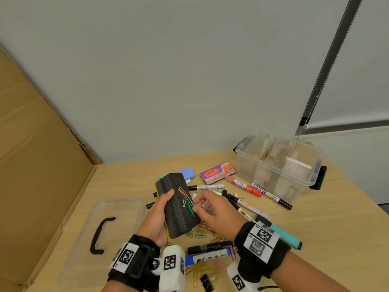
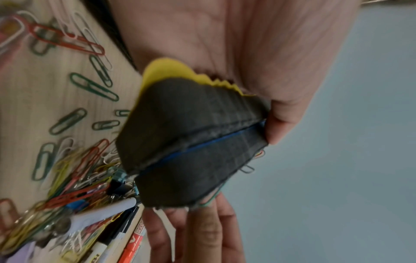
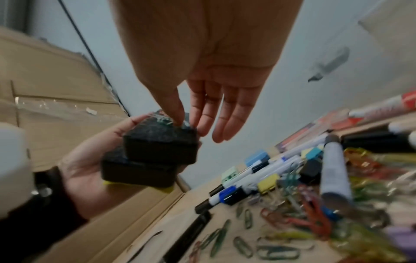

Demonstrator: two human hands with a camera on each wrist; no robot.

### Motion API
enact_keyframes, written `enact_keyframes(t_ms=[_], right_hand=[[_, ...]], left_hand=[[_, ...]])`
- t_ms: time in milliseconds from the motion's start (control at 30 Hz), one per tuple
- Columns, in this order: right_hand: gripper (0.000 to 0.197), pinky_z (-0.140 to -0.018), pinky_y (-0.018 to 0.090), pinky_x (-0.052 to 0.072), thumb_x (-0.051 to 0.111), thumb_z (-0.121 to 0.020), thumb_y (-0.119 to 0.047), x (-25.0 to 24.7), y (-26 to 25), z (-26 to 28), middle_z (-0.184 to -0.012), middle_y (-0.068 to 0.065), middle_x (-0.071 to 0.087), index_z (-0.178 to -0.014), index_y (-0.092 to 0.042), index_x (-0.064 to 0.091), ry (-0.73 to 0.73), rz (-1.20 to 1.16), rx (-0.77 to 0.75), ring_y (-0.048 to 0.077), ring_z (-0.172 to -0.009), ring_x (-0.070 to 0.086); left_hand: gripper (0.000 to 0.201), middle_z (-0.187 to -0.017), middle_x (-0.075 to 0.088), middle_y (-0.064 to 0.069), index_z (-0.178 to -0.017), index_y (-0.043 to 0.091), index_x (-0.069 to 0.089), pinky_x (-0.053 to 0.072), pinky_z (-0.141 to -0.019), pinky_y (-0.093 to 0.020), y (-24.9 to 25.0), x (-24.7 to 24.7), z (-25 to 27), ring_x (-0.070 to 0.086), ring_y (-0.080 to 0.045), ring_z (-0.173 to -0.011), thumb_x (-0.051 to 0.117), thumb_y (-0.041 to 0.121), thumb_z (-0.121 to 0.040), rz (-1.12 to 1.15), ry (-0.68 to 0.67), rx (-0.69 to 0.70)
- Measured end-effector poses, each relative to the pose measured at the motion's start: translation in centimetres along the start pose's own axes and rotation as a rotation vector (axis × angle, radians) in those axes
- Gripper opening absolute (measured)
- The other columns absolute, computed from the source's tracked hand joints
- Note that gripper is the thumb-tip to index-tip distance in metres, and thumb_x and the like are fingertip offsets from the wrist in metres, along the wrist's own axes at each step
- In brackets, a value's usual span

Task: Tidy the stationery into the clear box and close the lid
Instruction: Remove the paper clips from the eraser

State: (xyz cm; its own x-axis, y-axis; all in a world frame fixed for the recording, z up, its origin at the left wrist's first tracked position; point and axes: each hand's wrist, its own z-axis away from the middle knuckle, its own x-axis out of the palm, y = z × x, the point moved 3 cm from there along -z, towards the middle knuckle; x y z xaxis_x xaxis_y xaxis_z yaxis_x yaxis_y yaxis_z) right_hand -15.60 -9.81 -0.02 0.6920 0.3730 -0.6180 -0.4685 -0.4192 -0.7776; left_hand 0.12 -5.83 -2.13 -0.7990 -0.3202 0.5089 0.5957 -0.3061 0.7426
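My left hand (image 1: 159,214) grips two black felt whiteboard erasers (image 1: 179,207) held side by side above the table, yellow backing toward the palm. Several coloured paper clips (image 1: 186,199) cling to the felt face. My right hand (image 1: 197,205) pinches these clips between thumb and forefinger at the erasers' right edge; its other fingers stay straight. The left wrist view shows the erasers (image 2: 191,138) in my palm (image 2: 247,44). In the right wrist view my thumb (image 3: 176,112) sits on the clips (image 3: 164,119). The clear box (image 1: 248,153) stands open at the back right. Its lid (image 1: 126,204) lies flat at the left.
Markers (image 1: 244,184), an orange-and-purple packet (image 1: 216,172), small blue (image 1: 187,172) and green erasers, loose paper clips (image 1: 202,232) and binder clips (image 1: 207,281) litter the table's middle and front. Folded paper pieces (image 1: 294,165) sit in the box. Cardboard (image 1: 31,165) lines the left side.
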Motion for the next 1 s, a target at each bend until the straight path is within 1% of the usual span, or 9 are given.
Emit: enact_keyframes(t_ms=[167,267,400,467,567,633,767,867,1000], right_hand=[[0.006,-0.061,0.011,0.042,0.054,-0.093,-0.019,0.0,-0.1,-0.5,-0.08,-0.014,0.049,-0.099,-0.019,0.055,-0.012,-0.035,0.041,0.002,-0.064,0.046],[0.005,-0.065,0.022,0.047,0.053,-0.09,-0.018,-0.3,1.4,-0.4,-0.077,-0.009,0.052,-0.091,-0.022,0.053,0.049,0.084,0.059,0.004,-0.063,0.047],[0.011,-0.077,0.033,0.049,0.047,-0.092,-0.021,-0.7,3.2,0.2,-0.101,-0.002,0.059,-0.102,-0.023,0.051,-0.066,0.439,0.141,0.017,-0.091,0.055],[0.017,-0.08,0.028,0.046,0.047,-0.094,-0.026,-0.9,2.7,0.3,-0.107,-0.006,0.056,-0.109,-0.022,0.054,-0.035,0.412,0.083,0.015,-0.1,0.052],[0.016,-0.07,0.018,0.042,0.05,-0.094,-0.036,-0.8,0.5,0.3,-0.091,-0.017,0.052,-0.105,-0.027,0.055,0.032,0.165,-0.015,0.003,-0.081,0.052],[0.016,-0.067,0.019,0.044,0.051,-0.092,-0.039,-0.2,-0.3,0.2,-0.09,-0.013,0.054,-0.103,-0.027,0.054,0.01,0.075,-0.024,0.005,-0.077,0.054],[0.003,-0.073,0.029,0.049,0.051,-0.09,-0.025,0.4,0.3,-0.1,-0.086,-0.007,0.054,-0.093,-0.026,0.051,0.031,0.134,-0.049,0.007,-0.077,0.051],[0.004,-0.069,0.024,0.046,0.05,-0.091,-0.023,-0.4,1.5,0.0,-0.083,-0.01,0.052,-0.093,-0.026,0.051,0.106,0.234,-0.043,0.008,-0.078,0.05],[0.02,-0.079,0.031,0.045,0.045,-0.095,-0.021,-0.7,2.4,0.4,-0.11,-0.004,0.056,-0.113,-0.022,0.054,-0.039,0.537,0.003,0.018,-0.103,0.049]], left_hand=[[0.058,-0.118,0.066,-0.021,-0.125,0.007,0.058,0.052,-0.089,-0.049,0.0,0.1,0.2,0.062,-0.035,-0.109,0.057,0.04,-0.077,0.002,-0.008,-0.007],[0.057,-0.116,0.067,-0.019,-0.123,0.008,0.059,0.053,-0.087,-0.047,0.0,-0.3,0.2,0.062,-0.035,-0.11,0.058,0.039,-0.075,0.017,0.004,0.014],[0.058,-0.117,0.067,-0.018,-0.126,0.011,0.057,0.049,-0.093,-0.05,0.0,-0.8,0.0,0.061,-0.035,-0.112,0.06,0.038,-0.075,0.024,0.023,0.02],[0.058,-0.117,0.068,-0.018,-0.127,0.011,0.056,0.049,-0.094,-0.051,-0.1,-0.7,-0.1,0.062,-0.035,-0.112,0.06,0.038,-0.077,0.007,0.035,0.02],[0.063,-0.118,0.066,-0.019,-0.129,0.01,0.054,0.05,-0.093,-0.051,-0.4,-0.2,-0.3,0.061,-0.036,-0.113,0.062,0.04,-0.075,-0.026,0.04,0.008],[0.064,-0.12,0.065,-0.021,-0.129,0.01,0.055,0.048,-0.095,-0.053,-0.7,0.2,-0.3,0.06,-0.037,-0.114,0.063,0.042,-0.074,-0.036,0.02,-0.021],[0.065,-0.119,0.065,-0.021,-0.129,0.01,0.055,0.051,-0.09,-0.05,-0.6,0.3,-0.3,0.062,-0.036,-0.111,0.063,0.043,-0.073,-0.031,0.01,-0.017],[0.063,-0.118,0.066,-0.019,-0.128,0.01,0.055,0.053,-0.088,-0.047,0.0,-0.1,-0.3,0.063,-0.034,-0.109,0.062,0.041,-0.074,0.011,0.019,0.024],[0.061,-0.118,0.066,-0.019,-0.128,0.012,0.055,0.048,-0.095,-0.051,0.4,-0.8,-0.3,0.061,-0.036,-0.112,0.062,0.039,-0.073,0.04,0.019,0.045]])
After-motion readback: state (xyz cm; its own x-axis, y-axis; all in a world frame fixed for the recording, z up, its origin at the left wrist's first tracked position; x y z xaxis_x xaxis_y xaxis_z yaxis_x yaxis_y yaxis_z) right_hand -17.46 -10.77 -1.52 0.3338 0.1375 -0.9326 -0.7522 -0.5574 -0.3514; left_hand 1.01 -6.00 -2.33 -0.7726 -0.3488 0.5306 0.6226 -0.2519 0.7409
